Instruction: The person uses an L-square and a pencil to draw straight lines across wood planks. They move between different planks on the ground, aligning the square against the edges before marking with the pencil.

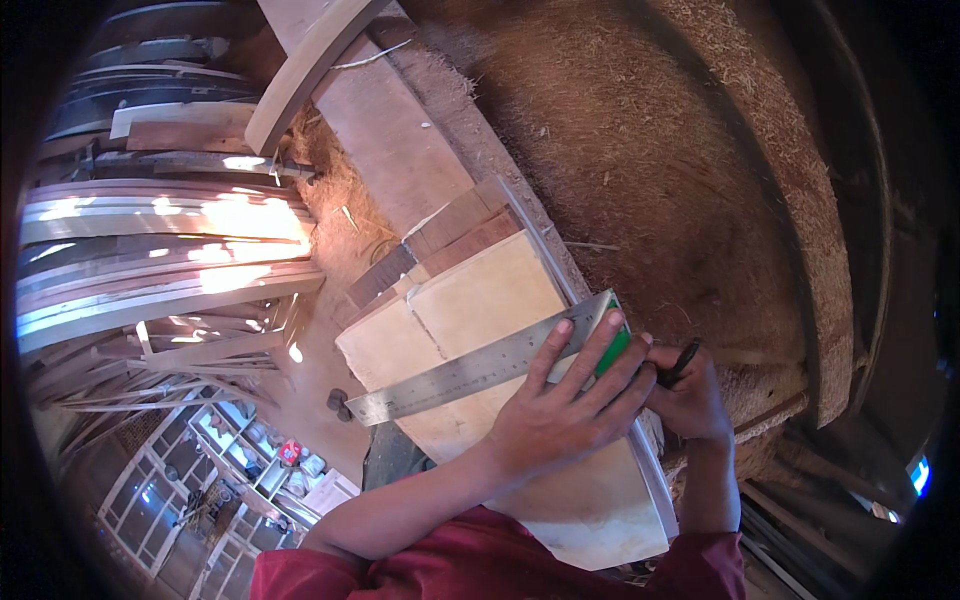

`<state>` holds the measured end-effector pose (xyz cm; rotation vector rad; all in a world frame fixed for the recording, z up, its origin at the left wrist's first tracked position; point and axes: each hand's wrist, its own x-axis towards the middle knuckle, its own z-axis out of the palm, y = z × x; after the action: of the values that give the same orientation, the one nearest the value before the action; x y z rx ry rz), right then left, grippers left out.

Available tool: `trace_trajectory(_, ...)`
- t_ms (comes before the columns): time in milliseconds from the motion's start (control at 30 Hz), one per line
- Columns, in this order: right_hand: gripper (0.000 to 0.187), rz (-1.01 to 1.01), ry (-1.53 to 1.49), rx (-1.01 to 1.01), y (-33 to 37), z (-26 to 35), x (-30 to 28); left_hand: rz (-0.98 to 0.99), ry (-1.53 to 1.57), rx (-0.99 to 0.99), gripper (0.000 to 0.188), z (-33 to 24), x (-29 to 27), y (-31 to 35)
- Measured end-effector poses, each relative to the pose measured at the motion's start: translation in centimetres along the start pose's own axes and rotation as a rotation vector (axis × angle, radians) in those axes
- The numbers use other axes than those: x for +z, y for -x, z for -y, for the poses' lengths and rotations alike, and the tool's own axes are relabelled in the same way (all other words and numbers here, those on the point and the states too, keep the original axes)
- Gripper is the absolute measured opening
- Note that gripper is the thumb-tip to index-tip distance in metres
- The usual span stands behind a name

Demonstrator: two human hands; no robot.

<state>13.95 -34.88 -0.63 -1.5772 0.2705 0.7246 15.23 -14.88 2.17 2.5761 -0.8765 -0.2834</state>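
Observation:
A pale wooden board (490, 308) lies slantwise in front of me. Across it rests a try square (450, 383) with a steel blade and a green part at its right end. My left hand (555, 420) holds the square down, fingers stretched over the blade's right end and the green part; its thumb is hidden. Just to the right, at the board's right edge, my right hand (695, 400) is closed around a dark pen-like marking tool (682, 362). The tool's tip is hidden behind the left fingers.
Brown wood pieces (455, 235) lie beyond the board, on a long plank (395, 130). A curved wooden piece (300, 85) crosses the plank's far end. Stacked timber (160, 220) fills the left, with a compartmented shelf (265, 455) below it. Sawdust (640, 130) covers the right side.

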Motion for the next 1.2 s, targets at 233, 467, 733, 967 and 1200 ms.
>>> trace_trajectory(233, 0.022, 0.024, -0.081, 0.051, 0.2, 0.1, -0.1, 0.004, 0.014, 0.001, 0.037, 0.0, 0.0, 0.1)
trace_trajectory(467, 0.019, 0.034, -0.028, 0.012, 0.1, 0.3, -0.3, -0.012, 0.007, 0.017, 0.038, 0.1, 0.0, 0.1)
trace_trajectory(733, 0.016, -0.006, -0.129, 0.019, 0.1, 0.7, 0.2, 0.000, 0.017, 0.018, 0.041, 0.2, 0.1, 0.2)
trace_trajectory(967, 0.020, -0.013, -0.099, 0.031, 0.2, 0.9, 0.1, -0.023, 0.018, 0.000, 0.041, -0.1, 0.1, 0.0)
trace_trajectory(1200, 0.025, -0.315, -0.001, -0.234, 0.0, 4.2, -3.0, -0.049, 0.046, -0.011, 0.040, -0.1, 0.0, -0.2)
